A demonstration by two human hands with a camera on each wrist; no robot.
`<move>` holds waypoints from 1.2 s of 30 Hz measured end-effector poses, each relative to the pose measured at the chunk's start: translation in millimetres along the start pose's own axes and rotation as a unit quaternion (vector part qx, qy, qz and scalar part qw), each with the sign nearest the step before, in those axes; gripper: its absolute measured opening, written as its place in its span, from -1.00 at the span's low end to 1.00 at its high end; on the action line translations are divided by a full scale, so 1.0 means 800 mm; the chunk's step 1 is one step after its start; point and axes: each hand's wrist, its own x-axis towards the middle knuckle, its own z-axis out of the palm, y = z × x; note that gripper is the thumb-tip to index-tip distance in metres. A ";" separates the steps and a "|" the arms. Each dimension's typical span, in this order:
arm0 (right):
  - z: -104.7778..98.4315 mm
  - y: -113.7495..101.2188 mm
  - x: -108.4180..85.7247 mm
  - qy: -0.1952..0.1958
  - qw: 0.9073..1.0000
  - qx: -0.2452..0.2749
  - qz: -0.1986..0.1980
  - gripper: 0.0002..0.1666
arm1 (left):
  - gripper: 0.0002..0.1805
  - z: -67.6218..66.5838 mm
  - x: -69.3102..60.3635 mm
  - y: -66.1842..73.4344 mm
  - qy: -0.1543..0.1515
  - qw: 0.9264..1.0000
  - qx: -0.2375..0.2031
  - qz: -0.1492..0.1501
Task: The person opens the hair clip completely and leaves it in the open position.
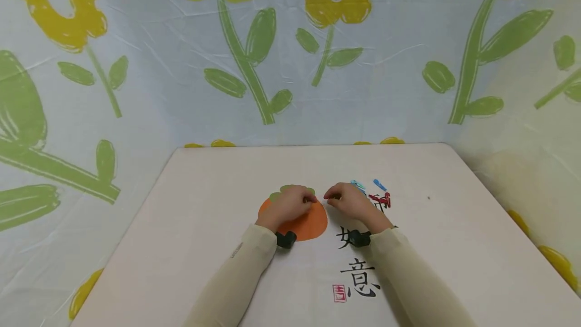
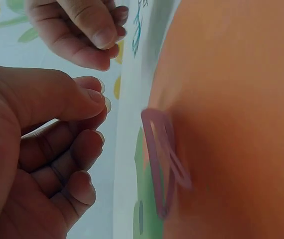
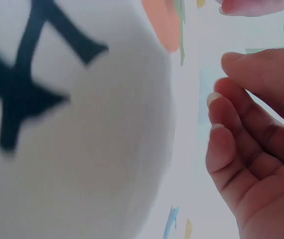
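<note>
In the head view my left hand (image 1: 290,205) hovers over an orange fruit print (image 1: 305,227) with green leaves. The left wrist view shows its thumb and fingertips bent towards each other, with nothing visible between them. Beneath that hand a pinkish-purple snap hair clip (image 2: 154,164) lies on the print near the leaf edge; in the head view the hand hides it. Just right of the print is my right hand (image 1: 353,202), fingers loosely curled and facing the left one. A gap separates its thumb and fingers, and I see nothing held.
Beyond the right hand lie a light-blue hair clip (image 1: 357,184), a blue one (image 1: 380,184) and red clips (image 1: 386,199). Black brush characters (image 1: 360,279) and a red seal mark (image 1: 339,293) are printed on the pale tabletop (image 1: 181,226). Flower-patterned cloth (image 1: 390,95) surrounds the table.
</note>
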 end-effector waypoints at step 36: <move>-0.050 0.056 -0.023 0.089 0.993 -0.069 0.045 -0.77 | -0.74 0.025 0.078 0.044 -0.024 0.999 0.019 -0.013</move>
